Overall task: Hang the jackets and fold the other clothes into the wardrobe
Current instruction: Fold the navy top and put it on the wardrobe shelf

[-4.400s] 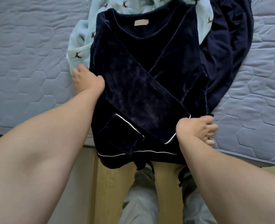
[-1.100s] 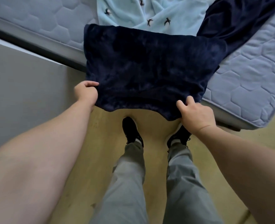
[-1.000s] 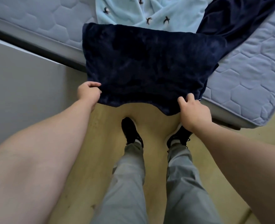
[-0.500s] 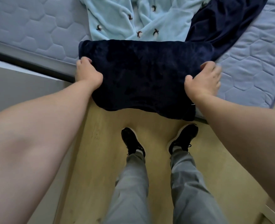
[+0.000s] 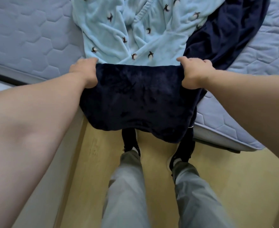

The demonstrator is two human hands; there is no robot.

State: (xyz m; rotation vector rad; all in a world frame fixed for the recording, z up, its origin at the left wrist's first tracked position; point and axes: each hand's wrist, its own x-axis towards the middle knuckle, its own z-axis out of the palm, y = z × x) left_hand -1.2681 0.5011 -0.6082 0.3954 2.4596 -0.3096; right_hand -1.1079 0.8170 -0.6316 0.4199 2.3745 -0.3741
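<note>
A folded dark navy velvet top hangs between my hands over the mattress edge, its lower part sagging above the floor. My left hand grips its left side with fingers curled under the cloth. My right hand grips its right side the same way. Behind it on the mattress lies a light blue fleece garment with small penguin prints. A second navy garment is spread to the right of that one.
The grey-blue quilted mattress fills the top of the view, its edge running diagonally. My legs in grey trousers and black shoes stand on the wooden floor. A pale grey panel runs along the left.
Both hands slid from the near hem to the far corners of the folded top and lifted it, so it now hangs narrower and closer to me. The sleeves were folded in earlier.
</note>
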